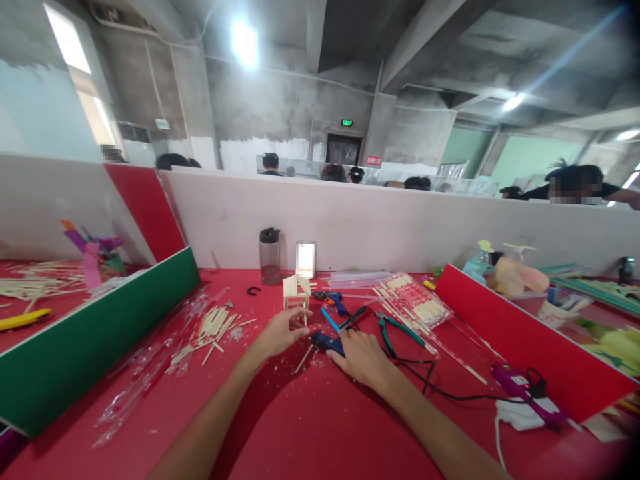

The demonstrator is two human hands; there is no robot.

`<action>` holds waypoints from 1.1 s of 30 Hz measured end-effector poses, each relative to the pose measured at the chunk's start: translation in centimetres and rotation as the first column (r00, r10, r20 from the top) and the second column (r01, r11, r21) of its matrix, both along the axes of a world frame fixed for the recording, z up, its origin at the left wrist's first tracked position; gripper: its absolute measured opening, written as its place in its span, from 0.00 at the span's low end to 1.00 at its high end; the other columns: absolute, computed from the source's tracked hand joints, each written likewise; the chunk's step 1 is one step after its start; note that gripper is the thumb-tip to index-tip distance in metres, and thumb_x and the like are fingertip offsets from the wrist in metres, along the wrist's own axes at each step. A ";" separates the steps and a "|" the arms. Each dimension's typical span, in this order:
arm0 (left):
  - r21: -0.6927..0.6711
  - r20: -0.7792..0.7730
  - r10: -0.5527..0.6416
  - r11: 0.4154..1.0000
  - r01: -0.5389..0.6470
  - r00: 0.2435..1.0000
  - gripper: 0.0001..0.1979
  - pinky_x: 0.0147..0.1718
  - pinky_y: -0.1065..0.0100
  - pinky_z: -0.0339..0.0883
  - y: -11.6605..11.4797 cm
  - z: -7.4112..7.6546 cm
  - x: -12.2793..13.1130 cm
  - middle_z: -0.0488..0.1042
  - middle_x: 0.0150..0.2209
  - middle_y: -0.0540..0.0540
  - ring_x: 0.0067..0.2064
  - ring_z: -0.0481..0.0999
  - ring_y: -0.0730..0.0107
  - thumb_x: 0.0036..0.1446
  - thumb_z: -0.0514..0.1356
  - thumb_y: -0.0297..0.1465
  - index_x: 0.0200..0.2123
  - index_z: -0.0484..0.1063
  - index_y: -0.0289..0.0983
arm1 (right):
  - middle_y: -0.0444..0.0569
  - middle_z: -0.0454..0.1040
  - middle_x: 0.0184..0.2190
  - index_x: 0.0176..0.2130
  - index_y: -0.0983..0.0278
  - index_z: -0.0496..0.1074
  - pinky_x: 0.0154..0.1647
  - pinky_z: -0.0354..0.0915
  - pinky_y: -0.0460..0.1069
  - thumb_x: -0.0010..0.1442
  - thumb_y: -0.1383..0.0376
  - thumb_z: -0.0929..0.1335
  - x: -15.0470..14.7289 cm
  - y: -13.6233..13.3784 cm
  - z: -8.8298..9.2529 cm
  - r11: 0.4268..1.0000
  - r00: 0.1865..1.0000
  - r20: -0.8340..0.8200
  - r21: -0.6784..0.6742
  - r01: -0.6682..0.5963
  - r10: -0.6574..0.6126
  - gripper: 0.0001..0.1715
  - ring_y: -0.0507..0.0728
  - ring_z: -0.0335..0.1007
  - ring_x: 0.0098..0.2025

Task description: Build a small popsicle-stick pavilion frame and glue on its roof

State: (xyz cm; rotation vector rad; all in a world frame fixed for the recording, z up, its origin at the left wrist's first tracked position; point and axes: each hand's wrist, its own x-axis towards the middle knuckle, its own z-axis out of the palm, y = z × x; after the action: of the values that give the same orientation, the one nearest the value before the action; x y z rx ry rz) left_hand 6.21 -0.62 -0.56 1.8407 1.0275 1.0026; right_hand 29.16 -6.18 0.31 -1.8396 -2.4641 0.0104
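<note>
A small house frame of pale wooden sticks [297, 287] stands upright near the middle of the table. My left hand [281, 332] is at its front, thumb and fingers curved and apart; a fingertip overlaps a front post, and I cannot tell whether it presses on it. Just right of it, my right hand [364, 357] closes over a dark blue tool [326, 343] whose front end sticks out to the left. Its exact kind is partly hidden by the fingers. A light blue stick-like piece [330, 321] lies beyond that hand, and a loose stick [303, 359] lies between both hands.
Behind are a blue glue gun [338, 303] and a dark water bottle [270, 257]. Green-handled pliers [389, 333] and packed sticks [415, 298] lie right, a stick pile [216, 328] left. Green [105, 340] and red [525, 340] dividers flank the table; a purple glue gun [530, 393] sits right.
</note>
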 end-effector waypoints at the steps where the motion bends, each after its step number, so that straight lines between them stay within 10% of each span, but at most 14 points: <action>1: 0.026 -0.006 0.003 1.000 -0.003 1.000 0.17 0.41 0.60 0.74 -0.1 0.2 0.0 0.78 0.46 0.40 0.39 0.79 0.59 0.51 0.65 0.35 0.45 0.77 0.38 | 0.67 0.73 0.49 0.53 0.70 0.70 0.48 0.65 0.59 0.65 0.47 0.61 -0.5 -0.3 -0.3 1.000 1.000 -0.010 0.027 0.015 -0.015 0.32 0.70 0.70 0.50; 13: 0.330 -0.058 0.048 0.944 -0.026 0.997 0.15 0.44 0.65 0.71 -0.8 1.5 0.0 0.79 0.42 0.43 0.39 0.78 0.65 0.58 0.61 0.34 0.48 0.76 0.40 | 0.62 0.73 0.48 0.51 0.66 0.71 0.51 0.63 0.59 0.61 0.51 0.66 -1.3 0.5 0.6 0.995 0.959 -0.267 0.060 -0.084 0.097 0.26 0.68 0.68 0.51; 18: 0.360 -0.078 0.061 0.932 -0.029 0.995 0.16 0.42 0.66 0.70 -0.5 1.1 -0.2 0.79 0.41 0.43 0.38 0.77 0.66 0.59 0.61 0.34 0.51 0.76 0.42 | 0.50 0.79 0.39 0.42 0.65 0.76 0.45 0.66 0.50 0.64 0.54 0.63 -2.2 3.8 3.0 0.956 0.561 -0.809 0.007 -0.293 0.177 0.19 0.57 0.73 0.41; 23: 0.352 -0.077 0.120 0.932 -0.086 0.990 0.17 0.43 0.65 0.71 -0.4 1.1 -0.2 0.80 0.43 0.44 0.39 0.77 0.65 0.58 0.61 0.34 0.51 0.76 0.43 | 0.49 0.80 0.33 0.37 0.66 0.79 0.44 0.68 0.52 0.55 0.50 0.70 -4.6 5.7 2.6 0.908 0.260 -0.963 -0.050 -0.415 0.066 0.22 0.58 0.75 0.38; 33: 0.159 0.173 0.167 0.968 -0.195 0.971 0.15 0.38 0.67 0.72 -1.1 1.5 1.1 0.79 0.41 0.44 0.36 0.78 0.66 0.58 0.61 0.37 0.46 0.74 0.37 | 0.45 0.74 0.25 0.33 0.66 0.78 0.24 0.57 0.43 0.49 0.51 0.75 -5.2 6.2 1.0 0.912 0.004 -0.977 -0.198 -0.358 -0.211 0.21 0.50 0.67 0.26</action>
State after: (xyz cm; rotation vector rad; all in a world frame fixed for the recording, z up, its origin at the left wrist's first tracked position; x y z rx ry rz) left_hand 7.36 -1.70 0.91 1.7950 1.0524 1.3652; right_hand 23.94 0.04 1.30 -0.9011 -1.3562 1.4413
